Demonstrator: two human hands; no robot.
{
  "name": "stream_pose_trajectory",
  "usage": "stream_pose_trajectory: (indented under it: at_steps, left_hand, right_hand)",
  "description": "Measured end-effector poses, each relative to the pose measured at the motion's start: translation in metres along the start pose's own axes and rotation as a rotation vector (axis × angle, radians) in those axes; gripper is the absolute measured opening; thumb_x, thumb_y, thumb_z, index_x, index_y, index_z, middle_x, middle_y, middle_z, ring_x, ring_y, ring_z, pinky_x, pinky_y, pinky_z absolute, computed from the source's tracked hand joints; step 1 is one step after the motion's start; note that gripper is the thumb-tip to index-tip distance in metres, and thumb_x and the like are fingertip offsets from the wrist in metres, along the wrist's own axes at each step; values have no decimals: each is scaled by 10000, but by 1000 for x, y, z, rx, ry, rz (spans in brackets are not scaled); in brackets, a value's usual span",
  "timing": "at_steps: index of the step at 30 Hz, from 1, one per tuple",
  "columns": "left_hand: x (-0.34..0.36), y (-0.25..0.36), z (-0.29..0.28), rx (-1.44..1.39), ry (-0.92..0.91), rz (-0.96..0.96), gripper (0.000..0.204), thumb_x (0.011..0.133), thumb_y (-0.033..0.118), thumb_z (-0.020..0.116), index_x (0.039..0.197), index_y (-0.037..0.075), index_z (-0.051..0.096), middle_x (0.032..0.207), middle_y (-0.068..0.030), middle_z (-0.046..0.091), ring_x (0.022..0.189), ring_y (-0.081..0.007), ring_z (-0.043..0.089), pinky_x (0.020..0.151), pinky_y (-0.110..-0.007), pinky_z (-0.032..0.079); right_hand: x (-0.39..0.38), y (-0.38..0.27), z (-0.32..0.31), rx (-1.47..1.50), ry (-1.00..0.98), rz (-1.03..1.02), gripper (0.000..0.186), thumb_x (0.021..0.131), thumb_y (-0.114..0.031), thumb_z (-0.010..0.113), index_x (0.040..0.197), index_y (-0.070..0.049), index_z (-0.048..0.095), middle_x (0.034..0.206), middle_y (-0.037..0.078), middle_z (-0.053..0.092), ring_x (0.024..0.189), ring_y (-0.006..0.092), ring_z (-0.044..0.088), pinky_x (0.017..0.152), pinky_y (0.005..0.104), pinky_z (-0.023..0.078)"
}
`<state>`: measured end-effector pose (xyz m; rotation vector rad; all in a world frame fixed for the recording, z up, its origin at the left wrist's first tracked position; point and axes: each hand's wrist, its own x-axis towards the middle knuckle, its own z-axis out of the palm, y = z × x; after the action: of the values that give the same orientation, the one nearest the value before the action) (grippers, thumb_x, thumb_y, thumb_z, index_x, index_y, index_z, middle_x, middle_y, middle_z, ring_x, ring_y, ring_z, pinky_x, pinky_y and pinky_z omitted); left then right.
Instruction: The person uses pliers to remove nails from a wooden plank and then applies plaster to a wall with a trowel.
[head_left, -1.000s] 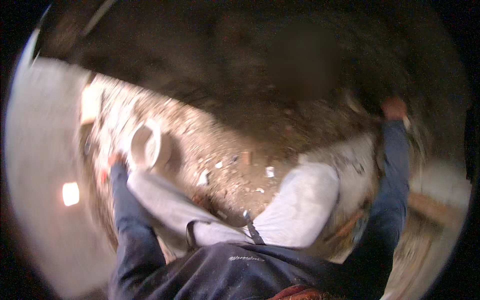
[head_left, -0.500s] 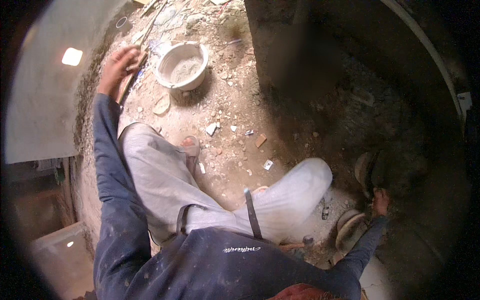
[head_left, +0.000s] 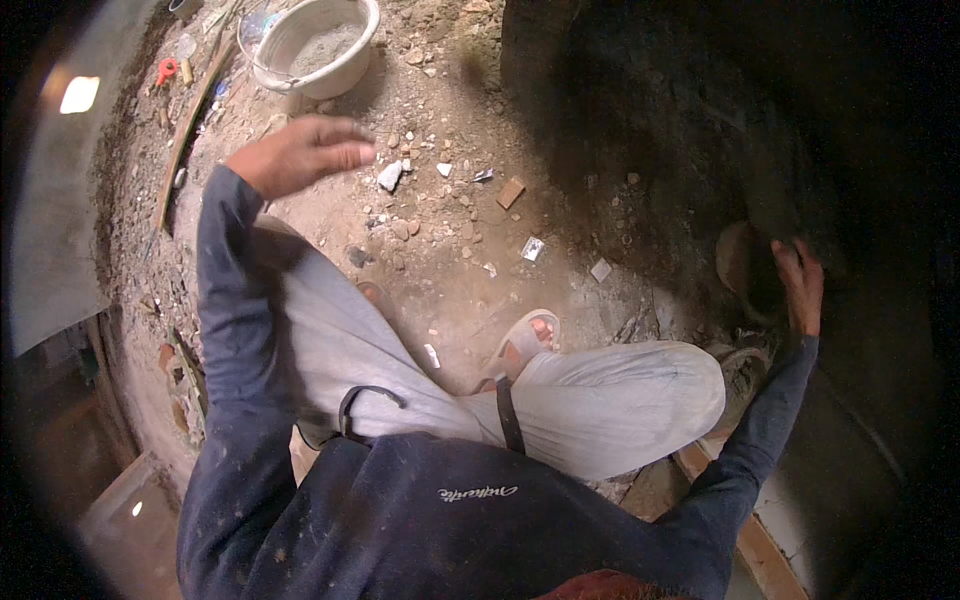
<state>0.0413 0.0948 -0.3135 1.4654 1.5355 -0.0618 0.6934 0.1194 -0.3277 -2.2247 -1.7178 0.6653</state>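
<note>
Round basin (head_left: 735, 258): seemed to need a slow, careful reach in shadow, right hand (head_left: 801, 288) loosely spread just beside, contact unclear, left hand (head_left: 290, 160) spread and empty.

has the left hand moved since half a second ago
Yes. Against the white bucket, the left hand has gone from its left side to its near side, rightward and toward the body.

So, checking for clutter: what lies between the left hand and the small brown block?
In the head view, a white chunk, a smaller white chip and a scrap, among pebbles, lie between the left hand and brown block.
</note>
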Motion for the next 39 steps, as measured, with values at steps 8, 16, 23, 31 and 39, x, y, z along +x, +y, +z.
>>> stream_pose_trajectory:
  at_steps: [8,16,23,31,39]
  left_hand:
    - [-79,-33,10,-15,684,86,517,1015,353,560,1375,-16,519,1224,-252,647,1091,-334,651,938,-396,513]
    - [-169,-39,26,-283,496,-248,511,997,304,604,1415,32,492,1269,-190,612,1192,-240,575,1012,-326,446]
    - [-135,-35,11,-199,498,-124,527,982,345,620,1360,-10,524,1168,-218,655,1092,-256,628,920,-337,489]
    - [-55,-53,-1,-99,343,-38,517,988,325,627,1372,-4,518,1181,-181,664,1097,-223,621,955,-343,480]
    - [-40,-56,3,-1,346,-22,536,973,402,618,1291,-28,582,1096,-227,693,1043,-301,669,904,-393,513]
  right_hand:
    - [13,-147,58,-185,-339,-428,495,870,-443,701,1111,-11,680,1071,148,686,1005,258,644,892,371,490]
    - [1,-248,101,-115,-1320,-74,366,910,-405,672,975,-45,676,719,16,608,609,87,550,553,254,451]
    - [79,-221,98,113,-553,-356,385,994,-422,540,1188,-100,624,823,-12,586,635,90,502,584,241,436]
    - [-34,-97,-65,-291,-317,-129,467,930,-446,635,1027,6,566,923,124,601,834,243,562,746,386,459]
    - [6,202,-55,-1291,-5,137,214,916,-193,584,1020,-99,746,1071,143,721,975,327,705,804,459,570]
